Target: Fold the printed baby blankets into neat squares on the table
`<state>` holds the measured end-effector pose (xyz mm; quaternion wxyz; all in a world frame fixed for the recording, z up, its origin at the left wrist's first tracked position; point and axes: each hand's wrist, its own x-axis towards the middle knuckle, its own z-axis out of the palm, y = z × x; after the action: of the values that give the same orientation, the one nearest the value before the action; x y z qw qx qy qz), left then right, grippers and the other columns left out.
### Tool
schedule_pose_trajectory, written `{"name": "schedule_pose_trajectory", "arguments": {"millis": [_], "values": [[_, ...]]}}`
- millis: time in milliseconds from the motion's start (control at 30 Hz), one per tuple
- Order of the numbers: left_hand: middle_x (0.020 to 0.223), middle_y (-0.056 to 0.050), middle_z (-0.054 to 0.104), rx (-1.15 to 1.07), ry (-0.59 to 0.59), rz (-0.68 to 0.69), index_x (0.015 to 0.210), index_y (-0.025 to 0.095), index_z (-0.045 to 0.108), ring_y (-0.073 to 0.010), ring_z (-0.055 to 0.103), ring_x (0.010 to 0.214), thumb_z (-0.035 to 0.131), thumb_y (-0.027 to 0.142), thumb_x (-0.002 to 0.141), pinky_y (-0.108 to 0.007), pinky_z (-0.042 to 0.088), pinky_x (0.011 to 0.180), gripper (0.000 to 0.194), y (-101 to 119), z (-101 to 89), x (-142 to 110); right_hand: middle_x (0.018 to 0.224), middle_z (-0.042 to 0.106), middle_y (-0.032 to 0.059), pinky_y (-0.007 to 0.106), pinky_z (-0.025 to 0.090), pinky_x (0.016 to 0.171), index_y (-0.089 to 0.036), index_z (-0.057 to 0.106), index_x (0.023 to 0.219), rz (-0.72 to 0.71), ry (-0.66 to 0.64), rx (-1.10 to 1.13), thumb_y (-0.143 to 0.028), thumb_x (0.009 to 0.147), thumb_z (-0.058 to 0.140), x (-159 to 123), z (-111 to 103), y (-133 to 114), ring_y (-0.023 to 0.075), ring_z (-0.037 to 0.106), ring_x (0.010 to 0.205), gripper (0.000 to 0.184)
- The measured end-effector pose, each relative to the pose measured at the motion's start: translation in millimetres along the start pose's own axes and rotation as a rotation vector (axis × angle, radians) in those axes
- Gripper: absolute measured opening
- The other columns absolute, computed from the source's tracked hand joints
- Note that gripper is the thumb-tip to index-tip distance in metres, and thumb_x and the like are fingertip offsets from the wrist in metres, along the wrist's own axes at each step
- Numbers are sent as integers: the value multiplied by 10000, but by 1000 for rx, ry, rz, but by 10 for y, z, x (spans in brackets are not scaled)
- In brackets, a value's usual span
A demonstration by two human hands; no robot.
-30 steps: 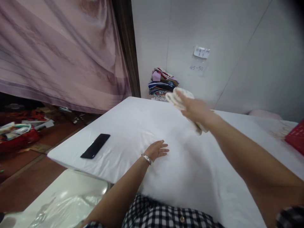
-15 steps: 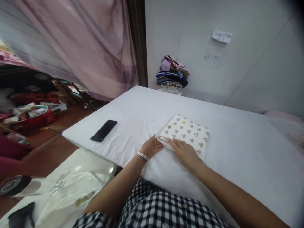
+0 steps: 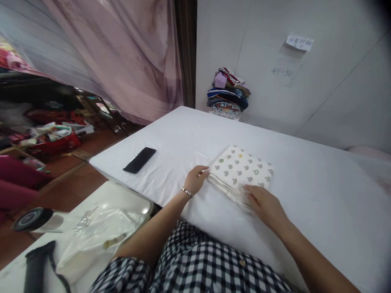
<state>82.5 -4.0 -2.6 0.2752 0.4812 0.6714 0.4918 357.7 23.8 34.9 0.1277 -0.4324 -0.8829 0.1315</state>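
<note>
A folded white cloth (image 3: 236, 169) printed with grey, green and yellow shapes lies on the white-covered table (image 3: 308, 183). Its stacked layers show along the near edge. My left hand (image 3: 195, 180), with a bracelet at the wrist, pinches the cloth's left corner between thumb and fingers. At the near right part of that edge, my right hand (image 3: 267, 205) is closed on the layers, fingers on top. Its thumb is partly hidden and slightly blurred.
Left of the cloth lies a black phone (image 3: 139, 160). A pile of folded clothes (image 3: 228, 94) stands by the wall at the back. Lower left, a white surface (image 3: 100, 195) bears a plastic bag (image 3: 94, 240) and a black strapped item (image 3: 38, 264). A pink curtain (image 3: 137, 53) hangs behind.
My right hand has slid right along the cloth's near edge, away from my left hand. My left hand has gone from lying open beside the corner to pinching it. The view has shifted slightly.
</note>
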Motion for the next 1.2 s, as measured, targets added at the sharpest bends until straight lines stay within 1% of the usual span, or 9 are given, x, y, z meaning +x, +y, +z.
{"name": "schedule_pose_trajectory", "arguments": {"millis": [133, 300, 400, 533, 600, 767, 967, 1067, 1200], "values": [[996, -31, 623, 160, -129, 175, 896, 243, 688, -167, 565, 835, 540, 248, 790, -279, 443, 801, 182, 44, 3, 108, 1011, 605, 68, 351, 475, 761, -231, 625, 1023, -45, 11, -44, -344, 874, 410, -60, 12, 78, 220, 543, 941, 285], [1025, -56, 609, 449, -260, 335, 945, 256, 670, -206, 524, 977, 487, 254, 839, -308, 413, 850, 212, 70, -44, 171, 962, 584, 74, 347, 471, 744, -231, 629, 982, -120, 27, -56, -316, 883, 409, -82, 84, 95, 205, 530, 888, 256], [1051, -65, 602, 542, -331, 387, 985, 259, 649, -204, 503, 1007, 467, 265, 857, -294, 415, 831, 222, 66, -95, 182, 936, 582, 72, 337, 475, 743, -237, 631, 980, -101, 49, -16, -317, 905, 357, -86, 85, 94, 197, 533, 885, 295], [1085, -63, 587, 608, -382, 422, 1018, 261, 627, -195, 498, 1017, 444, 241, 866, -275, 418, 803, 238, 48, -148, 215, 935, 578, 59, 309, 476, 741, -243, 627, 966, -78, 51, 49, -322, 913, 337, -104, 49, 63, 182, 538, 889, 305], [1067, -65, 588, 607, -383, 442, 1002, 255, 627, -192, 505, 1007, 428, 226, 871, -272, 418, 790, 240, 48, -170, 229, 936, 576, 55, 296, 475, 742, -241, 623, 963, -85, 49, 77, -313, 914, 342, -124, 43, 37, 176, 540, 888, 294], [1049, -77, 591, 520, -279, 469, 993, 239, 621, -192, 511, 989, 409, 191, 869, -287, 417, 804, 251, 26, -234, 169, 928, 581, 66, 309, 468, 727, -238, 622, 982, -154, 51, 31, -288, 915, 335, -201, 90, 8, 189, 538, 868, 299], [1071, -59, 606, 519, -330, 413, 1016, 260, 635, -183, 513, 1009, 409, 206, 867, -285, 420, 839, 276, -99, -302, 81, 906, 589, 60, 309, 446, 695, -226, 634, 974, -179, 53, -81, -251, 917, 329, -255, 124, 0, 194, 529, 831, 311], [1073, -39, 611, 435, -312, 376, 1008, 288, 652, -178, 526, 1013, 428, 235, 864, -279, 411, 863, 272, -133, -330, 83, 883, 589, 58, 309, 439, 683, -220, 639, 963, -197, 28, -100, -246, 914, 332, -257, 138, 0, 194, 529, 803, 313], [1033, -40, 616, 277, -251, 364, 996, 270, 660, -165, 557, 946, 422, 256, 871, -269, 418, 854, 269, -128, -321, 49, 912, 591, 60, 308, 444, 713, -230, 632, 1000, -166, 39, -63, -263, 911, 347, -262, 166, -8, 199, 538, 846, 301]]}}
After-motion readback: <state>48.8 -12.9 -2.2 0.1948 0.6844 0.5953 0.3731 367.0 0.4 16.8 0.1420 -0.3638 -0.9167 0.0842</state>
